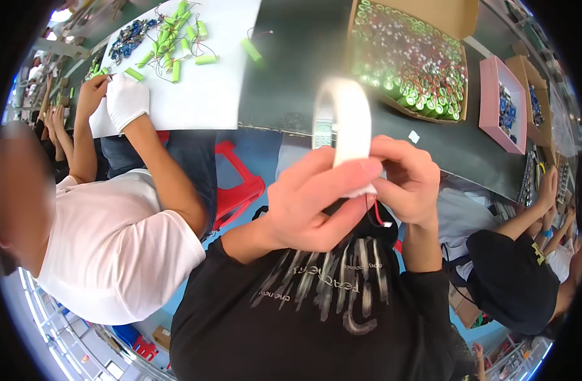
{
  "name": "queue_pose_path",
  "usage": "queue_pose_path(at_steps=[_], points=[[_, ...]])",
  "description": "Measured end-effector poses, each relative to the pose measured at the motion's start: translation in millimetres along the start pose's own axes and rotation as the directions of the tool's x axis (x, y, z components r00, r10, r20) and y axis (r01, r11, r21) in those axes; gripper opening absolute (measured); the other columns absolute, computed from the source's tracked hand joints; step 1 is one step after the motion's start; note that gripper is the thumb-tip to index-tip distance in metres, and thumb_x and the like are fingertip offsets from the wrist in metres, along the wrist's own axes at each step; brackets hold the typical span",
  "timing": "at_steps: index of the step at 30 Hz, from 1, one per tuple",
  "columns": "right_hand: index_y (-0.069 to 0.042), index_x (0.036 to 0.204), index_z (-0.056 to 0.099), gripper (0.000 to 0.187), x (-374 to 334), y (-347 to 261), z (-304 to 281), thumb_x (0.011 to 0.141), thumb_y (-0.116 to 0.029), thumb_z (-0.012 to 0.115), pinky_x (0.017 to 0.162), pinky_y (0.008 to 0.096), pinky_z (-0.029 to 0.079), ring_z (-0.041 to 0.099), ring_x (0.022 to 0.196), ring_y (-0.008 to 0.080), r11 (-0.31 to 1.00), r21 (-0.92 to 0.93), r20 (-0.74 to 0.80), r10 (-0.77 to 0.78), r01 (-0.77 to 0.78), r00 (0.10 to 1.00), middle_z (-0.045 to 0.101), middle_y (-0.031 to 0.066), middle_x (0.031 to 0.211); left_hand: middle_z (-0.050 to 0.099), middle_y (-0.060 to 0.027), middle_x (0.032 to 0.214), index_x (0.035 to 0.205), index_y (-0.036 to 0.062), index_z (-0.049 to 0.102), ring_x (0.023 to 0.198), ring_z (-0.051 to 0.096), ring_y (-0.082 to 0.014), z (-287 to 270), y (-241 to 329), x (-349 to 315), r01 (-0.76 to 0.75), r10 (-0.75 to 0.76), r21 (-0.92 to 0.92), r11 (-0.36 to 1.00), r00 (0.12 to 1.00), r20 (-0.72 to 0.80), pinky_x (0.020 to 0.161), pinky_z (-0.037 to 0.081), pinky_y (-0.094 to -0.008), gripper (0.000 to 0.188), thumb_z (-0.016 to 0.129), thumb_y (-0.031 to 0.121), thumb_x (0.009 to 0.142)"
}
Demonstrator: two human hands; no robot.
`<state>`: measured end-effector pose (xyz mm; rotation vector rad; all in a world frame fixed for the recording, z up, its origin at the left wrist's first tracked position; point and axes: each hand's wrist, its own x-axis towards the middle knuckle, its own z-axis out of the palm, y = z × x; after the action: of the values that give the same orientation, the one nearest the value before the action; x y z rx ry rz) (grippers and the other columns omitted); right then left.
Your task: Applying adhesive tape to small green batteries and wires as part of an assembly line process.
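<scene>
A roll of white tape (354, 120) stands upright in front of my chest, with my left hand (310, 206) closed around its lower part. My right hand (410, 181) is closed in a pinch against the tape's right side, close to the left fingertips. A small piece of white tape shows between the two hands. Thin red and black wires (378, 216) with a small white connector hang below the fingers. Whatever the wires are attached to is hidden by my hands.
A cardboard box (408, 60) of green battery cells stands beyond my hands on the dark table. Right of it, a pink box (503, 105) holds blue parts. Loose green cells (177, 44) lie on a white sheet at left. A co-worker's gloved hand (127, 101) works there; a red stool (237, 187) stands below.
</scene>
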<state>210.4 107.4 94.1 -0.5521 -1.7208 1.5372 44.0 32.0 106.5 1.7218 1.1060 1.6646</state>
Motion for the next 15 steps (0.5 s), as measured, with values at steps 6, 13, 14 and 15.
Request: queue_pose_path(at_steps=[6, 13, 14, 15], points=[[0.004, 0.104, 0.052, 0.020, -17, 8, -12, 0.086, 0.002, 0.062, 0.075, 0.0284, 0.052, 0.062, 0.083, 0.0160, 0.963, 0.262, -0.338, 0.027, 0.067, 0.941, 0.065, 0.0145, 0.094, 0.064, -0.0128, 0.079, 0.097, 0.0022, 0.068, 0.062, 0.062, -0.0210, 12, 10, -12, 0.105, -0.110, 0.070, 0.992, 0.991, 0.074, 0.054, 0.049, -0.0283, 0.031, 0.067, -0.005, 0.067], [-0.003, 0.103, 0.048, 0.030, -23, -9, -18, 0.081, -0.004, 0.068, 0.062, 0.0240, 0.042, 0.049, 0.071, 0.0109, 0.984, 0.157, -0.215, -0.044, 0.079, 0.976, 0.054, 0.0080, 0.090, 0.063, -0.0139, 0.104, 0.142, 0.0054, 0.031, 0.063, 0.057, -0.0101, 12, 3, -25, 0.757, -0.650, -0.552, 0.351, 0.621, 0.438, 0.058, 0.048, -0.0223, 0.063, 0.057, -0.004, 0.085], [-0.003, 0.104, 0.050, 0.035, -24, -12, -17, 0.078, -0.008, 0.073, 0.061, 0.0230, 0.041, 0.049, 0.070, 0.0104, 0.997, 0.028, -0.119, -0.070, 0.074, 0.990, 0.054, 0.0061, 0.088, 0.062, -0.0151, 0.104, 0.145, 0.0060, 0.026, 0.064, 0.057, -0.0101, 11, 3, -26, 0.708, -0.641, -0.617, 0.343, 0.657, 0.397, 0.058, 0.047, -0.0224, 0.068, 0.056, -0.005, 0.085], [-0.004, 0.102, 0.055, 0.042, -24, -17, -18, 0.071, -0.014, 0.080, 0.056, 0.0218, 0.039, 0.048, 0.064, 0.0088, 0.986, -0.165, -0.035, 0.030, -0.036, 0.999, 0.053, 0.0025, 0.081, 0.063, -0.0160, 0.103, 0.147, 0.0071, 0.016, 0.063, 0.056, -0.0091, 12, 3, -27, 0.693, -0.627, -0.613, 0.380, 0.680, 0.380, 0.057, 0.046, -0.0221, 0.073, 0.053, -0.005, 0.086]])
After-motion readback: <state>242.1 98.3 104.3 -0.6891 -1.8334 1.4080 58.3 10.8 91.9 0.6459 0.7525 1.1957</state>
